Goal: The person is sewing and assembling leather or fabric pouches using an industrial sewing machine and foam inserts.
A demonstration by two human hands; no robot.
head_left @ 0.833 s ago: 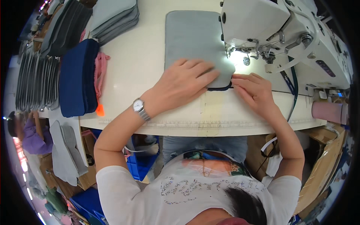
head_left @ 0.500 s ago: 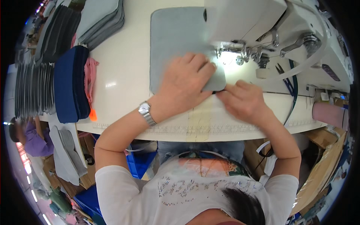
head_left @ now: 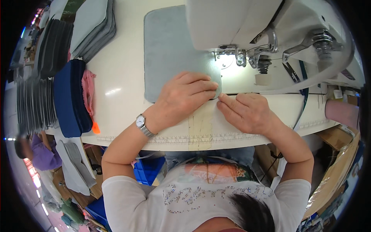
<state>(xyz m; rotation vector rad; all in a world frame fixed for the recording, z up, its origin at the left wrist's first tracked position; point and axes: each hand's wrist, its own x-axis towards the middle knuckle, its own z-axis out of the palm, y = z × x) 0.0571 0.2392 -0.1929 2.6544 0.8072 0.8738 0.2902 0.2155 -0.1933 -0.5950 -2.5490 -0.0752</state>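
Observation:
A grey rounded fabric panel (head_left: 170,46) lies flat at the sewing machine's needle and presser foot (head_left: 226,58). My left hand (head_left: 183,96) rests on its lower part, fingers open and lying over the fabric, with a silver watch at the wrist. My right hand (head_left: 247,112) is closed at the panel's lower right corner, index finger and thumb at the edge, other fingers curled. A short dark line shows under that corner. The panel's upper right part is hidden behind the white machine head (head_left: 228,23).
Grey pieces (head_left: 89,31), dark grey pieces (head_left: 54,44) and navy pieces (head_left: 65,98) stack at left, beside pink cloth (head_left: 88,92). Black scissors (head_left: 290,71), a dark strap and a pink cylinder (head_left: 342,114) are at right. A person in purple (head_left: 42,152) sits at far left.
The view has shifted, so the table and machine sit differently in frame. Both hands appear lower with the panel's corner, my right fingers staying at its edge.

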